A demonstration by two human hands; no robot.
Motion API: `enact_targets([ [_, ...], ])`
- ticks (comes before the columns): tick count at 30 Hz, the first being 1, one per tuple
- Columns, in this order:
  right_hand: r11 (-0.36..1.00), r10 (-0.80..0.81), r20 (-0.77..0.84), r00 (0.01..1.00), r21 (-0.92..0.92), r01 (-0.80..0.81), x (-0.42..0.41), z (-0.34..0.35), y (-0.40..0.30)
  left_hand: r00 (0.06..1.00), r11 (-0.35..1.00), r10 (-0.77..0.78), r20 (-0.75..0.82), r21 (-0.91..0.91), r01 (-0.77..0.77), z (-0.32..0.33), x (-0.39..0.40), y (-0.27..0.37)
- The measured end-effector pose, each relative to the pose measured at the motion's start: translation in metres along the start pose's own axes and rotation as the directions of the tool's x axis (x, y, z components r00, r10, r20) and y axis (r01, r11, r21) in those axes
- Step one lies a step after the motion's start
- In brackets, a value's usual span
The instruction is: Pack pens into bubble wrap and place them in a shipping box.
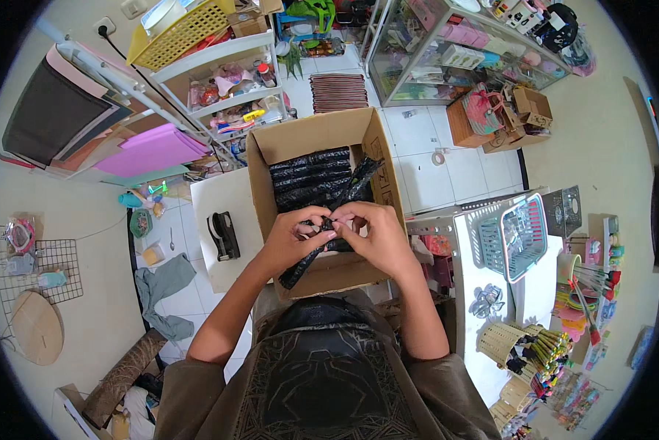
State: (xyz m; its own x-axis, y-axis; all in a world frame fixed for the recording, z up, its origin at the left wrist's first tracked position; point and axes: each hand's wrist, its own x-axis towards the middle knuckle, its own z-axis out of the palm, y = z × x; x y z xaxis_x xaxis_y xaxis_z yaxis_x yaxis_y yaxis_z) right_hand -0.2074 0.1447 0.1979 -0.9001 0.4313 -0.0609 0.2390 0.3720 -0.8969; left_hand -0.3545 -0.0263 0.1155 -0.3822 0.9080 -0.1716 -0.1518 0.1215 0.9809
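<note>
My left hand (298,236) and my right hand (371,231) meet over an open cardboard box (316,124). Between them they pinch the middle of a long strip of shiny black plastic (357,184). One end slants up toward the box's right wall, and the other hangs down by its near left corner. Behind my fingers, several black plastic-wrapped bundles (310,170) lie side by side in the box. My hands hide part of them and the exact spot where the strip is gripped.
A black tape dispenser (223,236) rests on the white table (205,198) left of the box. To the right, a blue plastic basket (514,236) stands on a white surface. A glass display cabinet (412,66) and a white shelf rack (219,104) stand farther back.
</note>
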Motion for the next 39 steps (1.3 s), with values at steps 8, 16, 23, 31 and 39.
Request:
enact_targets([
  [8, 1.0, 0.001, 0.01, 1.0, -0.028, -0.001, 0.0, -0.025, 0.009, 0.999, 0.999, -0.032, 0.026, 0.0, 0.032, 0.002, 0.005, 0.007],
  [16, 0.996, 0.05, 0.055, 0.997, 0.077, -0.054, 0.003, -0.014, 0.014, 1.0, 0.999, 0.031, -0.005, -0.037, -0.031, 0.007, 0.009, -0.003],
  [23, 0.994, 0.051, 0.107, 0.993, 0.089, -0.06, 0.021, -0.007, 0.026, 1.0, 1.0, 0.025, 0.001, 0.002, -0.025, 0.0, 0.015, -0.019],
  [31, 0.998, 0.056, 0.152, 0.987, -0.002, -0.056, 0.036, -0.006, 0.024, 0.999, 0.999, 0.026, -0.042, 0.047, -0.024, -0.002, 0.016, -0.011],
  [39, 0.962, 0.056, 0.031, 0.998, -0.269, -0.046, 0.041, 0.006, 0.019, 0.997, 0.995, 0.024, -0.078, 0.098, -0.016, 0.002, 0.015, 0.001],
])
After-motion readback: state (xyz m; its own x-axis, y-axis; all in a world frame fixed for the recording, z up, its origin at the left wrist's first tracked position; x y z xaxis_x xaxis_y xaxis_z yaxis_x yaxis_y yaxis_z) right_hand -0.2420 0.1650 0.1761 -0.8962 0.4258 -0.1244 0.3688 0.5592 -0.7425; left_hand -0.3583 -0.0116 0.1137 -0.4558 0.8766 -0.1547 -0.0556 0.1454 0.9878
